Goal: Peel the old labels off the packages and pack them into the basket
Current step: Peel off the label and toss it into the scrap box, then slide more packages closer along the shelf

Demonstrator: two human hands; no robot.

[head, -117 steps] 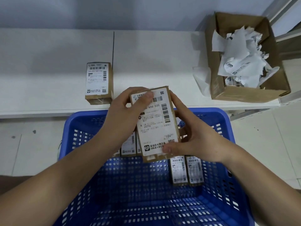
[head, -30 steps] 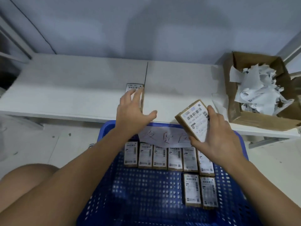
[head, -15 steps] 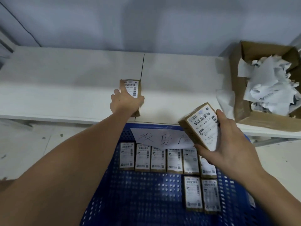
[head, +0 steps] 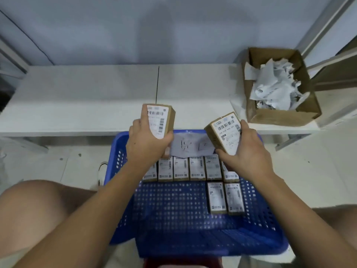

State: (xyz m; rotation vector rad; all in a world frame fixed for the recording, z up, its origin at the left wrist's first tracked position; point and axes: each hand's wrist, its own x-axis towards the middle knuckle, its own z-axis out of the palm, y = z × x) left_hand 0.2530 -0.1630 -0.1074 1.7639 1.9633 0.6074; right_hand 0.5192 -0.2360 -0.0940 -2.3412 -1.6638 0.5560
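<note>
Over the blue basket (head: pixel 257 242), my left hand (head: pixel 146 144) and right hand (head: pixel 249 151) are each gripping a labelled package (head: pixel 159 120) (head: pixel 225 132); peeling one-handed, I might be dropping one.

- The basket (head: pixel 123 151) sits on the floor in front of the shelf (head: pixel 87 97).
- Packed packages (head: pixel 197 168) line its far wall, with two more (head: pixel 225 198) in front at the right.
- A cardboard box (head: pixel 280 117) of peeled labels (head: pixel 274 88) stands on the shelf's right end.
</note>
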